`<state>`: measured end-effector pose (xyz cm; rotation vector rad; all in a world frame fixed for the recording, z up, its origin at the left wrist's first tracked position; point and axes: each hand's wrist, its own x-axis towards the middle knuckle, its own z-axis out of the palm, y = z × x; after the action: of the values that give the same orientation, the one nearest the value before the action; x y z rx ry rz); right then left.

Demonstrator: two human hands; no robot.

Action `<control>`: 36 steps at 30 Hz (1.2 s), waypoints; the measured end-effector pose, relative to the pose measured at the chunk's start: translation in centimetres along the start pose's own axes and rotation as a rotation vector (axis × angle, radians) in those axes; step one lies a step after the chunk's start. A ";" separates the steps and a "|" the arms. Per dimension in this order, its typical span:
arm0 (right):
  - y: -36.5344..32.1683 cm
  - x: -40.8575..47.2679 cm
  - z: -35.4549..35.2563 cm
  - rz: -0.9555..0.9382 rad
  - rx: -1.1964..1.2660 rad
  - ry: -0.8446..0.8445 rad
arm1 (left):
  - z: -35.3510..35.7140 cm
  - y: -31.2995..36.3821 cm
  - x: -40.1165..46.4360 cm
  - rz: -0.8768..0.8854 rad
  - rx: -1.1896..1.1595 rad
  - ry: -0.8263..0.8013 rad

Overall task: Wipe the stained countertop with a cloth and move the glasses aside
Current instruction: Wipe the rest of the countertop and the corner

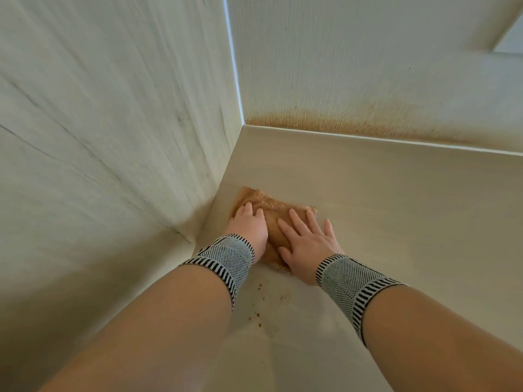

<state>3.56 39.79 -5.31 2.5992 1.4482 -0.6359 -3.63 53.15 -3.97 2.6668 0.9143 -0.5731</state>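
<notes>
Where two pale, grained walls meet in a corner, the left wall (107, 114) runs down the left of the view and the back wall (368, 66) fills the upper right, with an orange-brown stain (339, 121) spread along its foot just above the counter's back edge. The pale countertop (396, 216) lies below, reaching into that corner. Two bare forearms come up from the bottom of the view, each with a black-and-white patterned wristband, one on the left wrist (226, 257) and one on the right wrist (348, 278). An orange-brown fluffy cloth (271, 219) lies flat on the countertop close to the left wall, in the near part of the corner. The left hand (250, 222) rests on the cloth's left side, fingers bent down over it. The right hand (304, 239) presses flat on the cloth's right side, fingers straight and spread, with the outer fingers reaching past the cloth's edge onto the counter. Small brown specks (259, 304) dot the countertop just nearer than the cloth, between the two forearms.
</notes>
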 end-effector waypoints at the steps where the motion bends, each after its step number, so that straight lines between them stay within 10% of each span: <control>1: 0.0 0.5 -0.2 -0.008 -0.006 -0.003 | -0.2 -0.1 0.4 -0.014 -0.022 0.020; 36: -5.8 0.0 0.5 -0.039 -0.092 -0.069 | 3.2 -6.1 -4.3 -0.024 -0.042 -0.008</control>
<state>-1.40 42.75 -5.11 2.4605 1.4749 -0.6408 -11.50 54.41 -5.59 2.6179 0.9473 -0.5627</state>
